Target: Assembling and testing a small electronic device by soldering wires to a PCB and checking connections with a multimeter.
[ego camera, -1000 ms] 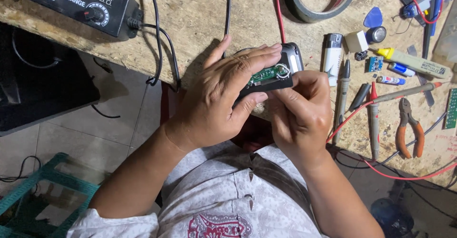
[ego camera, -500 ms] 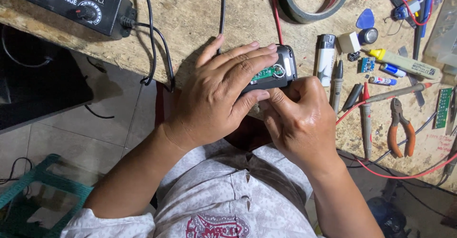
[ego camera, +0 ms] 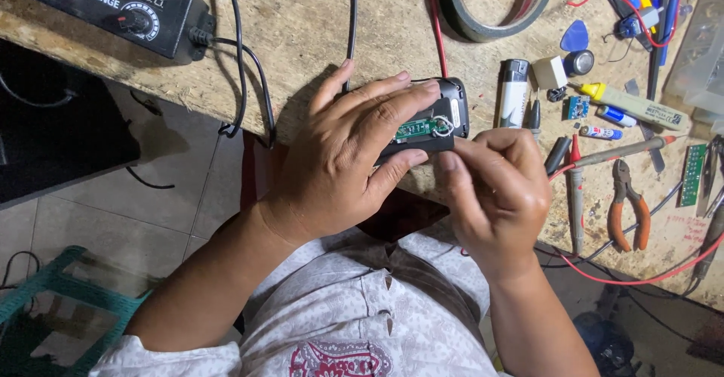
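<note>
My left hand [ego camera: 343,154] wraps over a small black opened device [ego camera: 436,121] at the near edge of the wooden workbench [ego camera: 302,38]. A green circuit board [ego camera: 419,127] with thin wires shows inside the device, between my fingers. My right hand [ego camera: 498,192] is at the device's right end, its fingertips pinched close at the board and wires. What the fingertips pinch is too small to tell.
A black power supply [ego camera: 105,0] with cables sits far left. A tape roll [ego camera: 498,0] lies at the back. To the right lie a white lighter [ego camera: 515,90], a glue tube [ego camera: 630,104], probes, orange-handled pliers [ego camera: 626,203] and red wires. A teal stool [ego camera: 45,301] stands on the tiled floor.
Both hands stay on the device. My right hand has shifted slightly right and down at the device's end, and the view has drifted a little.
</note>
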